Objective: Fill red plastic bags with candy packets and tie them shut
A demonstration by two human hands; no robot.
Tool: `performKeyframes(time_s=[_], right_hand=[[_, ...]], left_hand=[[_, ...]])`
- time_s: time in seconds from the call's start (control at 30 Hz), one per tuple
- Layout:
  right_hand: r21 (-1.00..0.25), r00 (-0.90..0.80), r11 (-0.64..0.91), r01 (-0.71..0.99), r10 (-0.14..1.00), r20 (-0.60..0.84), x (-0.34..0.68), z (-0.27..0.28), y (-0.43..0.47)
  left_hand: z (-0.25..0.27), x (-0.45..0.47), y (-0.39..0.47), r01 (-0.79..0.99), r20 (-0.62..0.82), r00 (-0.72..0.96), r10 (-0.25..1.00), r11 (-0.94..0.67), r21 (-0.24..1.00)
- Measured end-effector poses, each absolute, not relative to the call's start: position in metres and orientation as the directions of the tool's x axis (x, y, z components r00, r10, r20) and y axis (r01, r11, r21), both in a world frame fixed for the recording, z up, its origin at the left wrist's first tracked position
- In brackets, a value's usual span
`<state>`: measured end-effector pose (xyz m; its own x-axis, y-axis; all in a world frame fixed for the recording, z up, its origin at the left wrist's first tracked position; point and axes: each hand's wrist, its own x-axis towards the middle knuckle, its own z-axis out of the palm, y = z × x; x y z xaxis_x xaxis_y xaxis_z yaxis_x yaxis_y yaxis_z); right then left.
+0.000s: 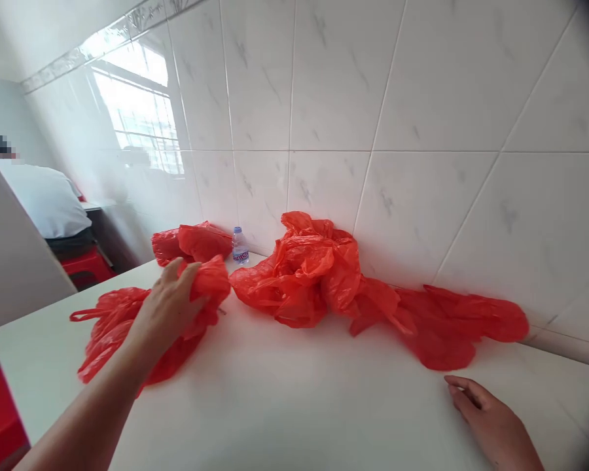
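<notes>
My left hand is at a crumpled red plastic bag on the left of the table, its fingers and thumb closed around a raised bunch of the film. A looped handle of this bag sticks out to the left. Above the table's right part hovers my right hand, thumb and index fingertips nearly together, nothing visible in them. Just beyond it, a stretched-out red plastic bag lies along the wall. Between the hands, a puffed-up heap of red plastic bags rests against the tiles.
Behind my left hand lie a folded red bundle and a small clear bottle with a blue cap. A tiled wall borders the white table at the back. Red stools and a seated person are at the left.
</notes>
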<state>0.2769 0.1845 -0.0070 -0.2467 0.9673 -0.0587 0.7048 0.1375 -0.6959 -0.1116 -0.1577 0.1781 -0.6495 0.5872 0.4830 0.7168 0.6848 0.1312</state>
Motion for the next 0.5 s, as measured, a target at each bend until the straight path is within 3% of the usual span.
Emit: performKeyframes(time_s=[0.07,0.17,0.3,0.4,0.5], right_hand=[[-0.69,-0.251,0.159,0.706,0.967,-0.033,0.275,-0.004,0.18],[-0.693,-0.262,0.194,0.694,0.965,0.007,0.272,0.002,0.171],[-0.685,-0.248,0.231,0.69,0.966,0.076,0.265,0.008,0.159],[-0.6,-0.179,0.331,0.728,0.937,0.3,0.25,0.01,0.152],[-0.424,-0.271,0.534,0.731,0.798,0.538,0.231,0.011,0.15]], left_hand=[[0.16,-0.12,-0.155,0.687,0.484,-0.659,0.575,0.723,0.076],[0.131,-0.13,-0.15,0.747,0.345,-0.626,0.7,0.665,0.005],[0.105,-0.132,-0.139,0.778,0.281,-0.604,0.746,0.629,0.001],[0.096,-0.118,-0.122,0.842,0.356,-0.52,0.776,0.536,0.06],[0.085,-0.089,-0.099,0.931,0.39,-0.361,0.847,0.301,0.206]])
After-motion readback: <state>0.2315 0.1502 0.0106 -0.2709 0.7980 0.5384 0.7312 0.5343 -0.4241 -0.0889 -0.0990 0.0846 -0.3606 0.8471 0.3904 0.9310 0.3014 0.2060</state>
